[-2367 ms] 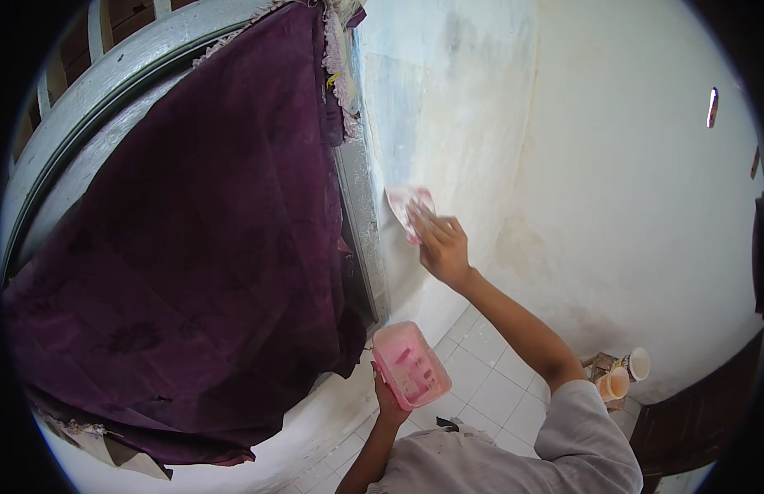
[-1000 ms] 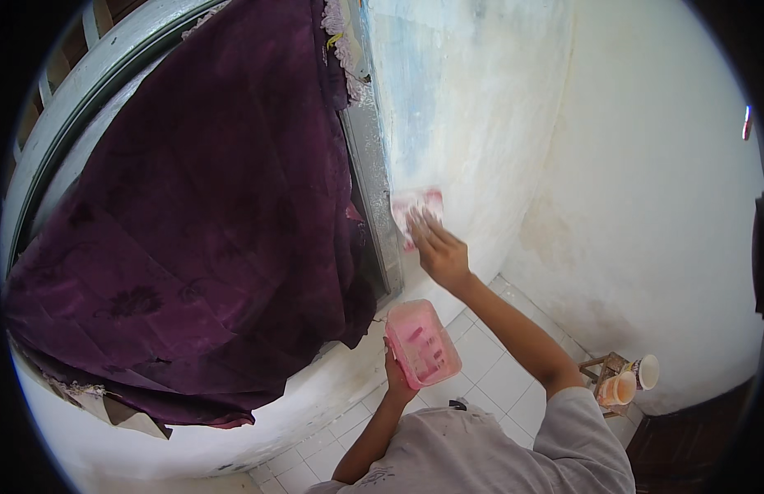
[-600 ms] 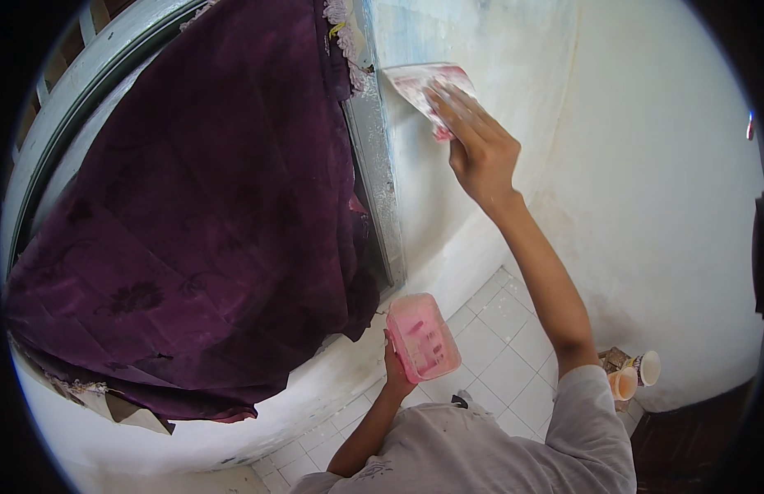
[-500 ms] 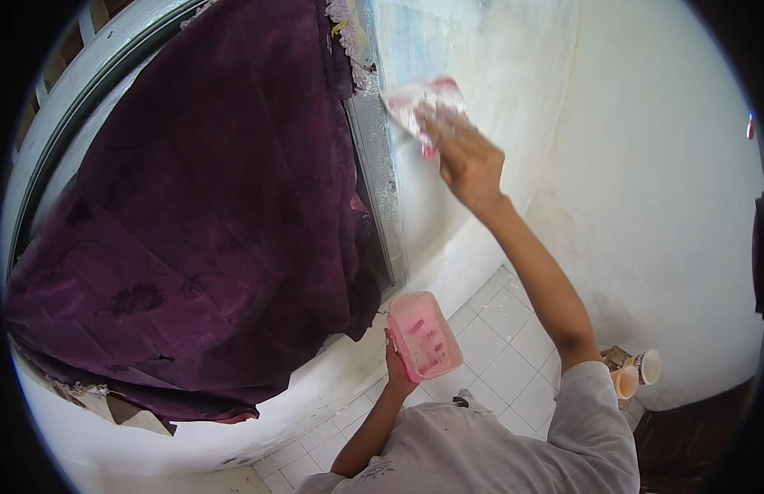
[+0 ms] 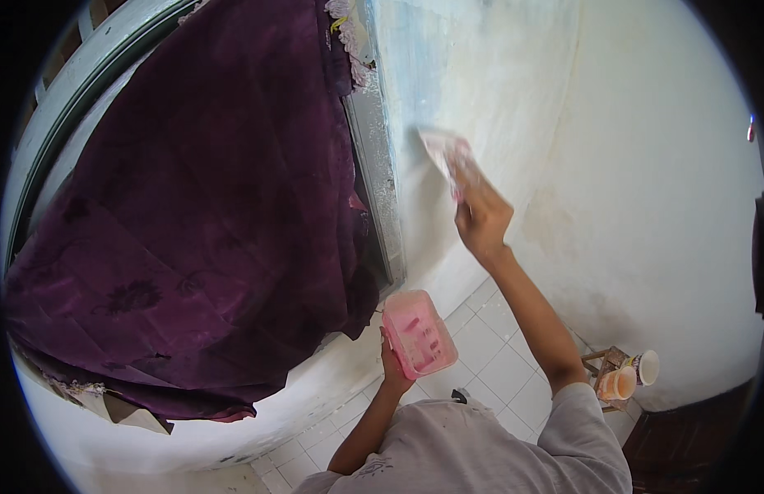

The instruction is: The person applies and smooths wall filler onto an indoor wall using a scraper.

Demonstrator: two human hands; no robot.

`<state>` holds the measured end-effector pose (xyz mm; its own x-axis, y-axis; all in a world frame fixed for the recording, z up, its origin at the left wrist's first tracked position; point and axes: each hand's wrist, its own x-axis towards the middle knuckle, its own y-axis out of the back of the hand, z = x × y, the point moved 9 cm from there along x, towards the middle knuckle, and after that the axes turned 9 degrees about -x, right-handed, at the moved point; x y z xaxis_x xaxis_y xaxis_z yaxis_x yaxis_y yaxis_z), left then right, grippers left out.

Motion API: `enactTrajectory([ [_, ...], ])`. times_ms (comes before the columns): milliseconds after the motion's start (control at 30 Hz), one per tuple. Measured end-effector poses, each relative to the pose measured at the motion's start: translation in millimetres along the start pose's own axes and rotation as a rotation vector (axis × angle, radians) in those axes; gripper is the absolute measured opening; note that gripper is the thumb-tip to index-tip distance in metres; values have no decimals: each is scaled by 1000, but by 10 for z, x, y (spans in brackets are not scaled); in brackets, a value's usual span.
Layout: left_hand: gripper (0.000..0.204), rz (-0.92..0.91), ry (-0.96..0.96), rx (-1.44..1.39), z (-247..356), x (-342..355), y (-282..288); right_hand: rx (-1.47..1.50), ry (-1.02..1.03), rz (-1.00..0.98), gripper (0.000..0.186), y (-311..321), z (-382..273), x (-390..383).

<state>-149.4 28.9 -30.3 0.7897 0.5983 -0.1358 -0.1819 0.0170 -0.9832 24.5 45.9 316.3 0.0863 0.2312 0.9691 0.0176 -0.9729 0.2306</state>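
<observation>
My right hand (image 5: pixel 482 216) grips a thin, flat pink-and-white scraper or pad (image 5: pixel 444 150), blurred by motion, against or very close to the whitish, blue-stained wall (image 5: pixel 406 66), right of the grey window frame (image 5: pixel 373 165). Low in the middle, my left hand (image 5: pixel 393 366) holds a pink rectangular plastic container (image 5: pixel 420 333) with darker pink smears inside. A dark purple cloth (image 5: pixel 184 214) hangs over the window on the left.
At lower right, an orange tub (image 5: pixel 615 384) and a white tub (image 5: pixel 645 368) stand on a small wooden stool (image 5: pixel 600 362). White floor tiles (image 5: pixel 509 375) show below, a dark wooden door (image 5: pixel 678 445) at bottom right, and a plain white wall (image 5: pixel 670 206) on the right.
My right hand went up the wall with the scraper between one and half a second ago, then came down and slightly right. My left hand still holds the container, shifted slightly.
</observation>
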Motion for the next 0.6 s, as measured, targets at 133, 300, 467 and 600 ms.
enactTrajectory([
  [133,84,-13,22,13,-52,22,-8,-87,48,10,61,-55,-201,364],
  [300,83,7,-23,21,11,-35,-60,-60,136,-119,63,-549,-133,-669],
  [467,83,36,-28,34,91,-66,114,59,-7,-363,50,-501,40,-1660],
  [600,82,42,-30,48,103,-96,-1,134,-524,-470,25,-491,420,-1617],
])
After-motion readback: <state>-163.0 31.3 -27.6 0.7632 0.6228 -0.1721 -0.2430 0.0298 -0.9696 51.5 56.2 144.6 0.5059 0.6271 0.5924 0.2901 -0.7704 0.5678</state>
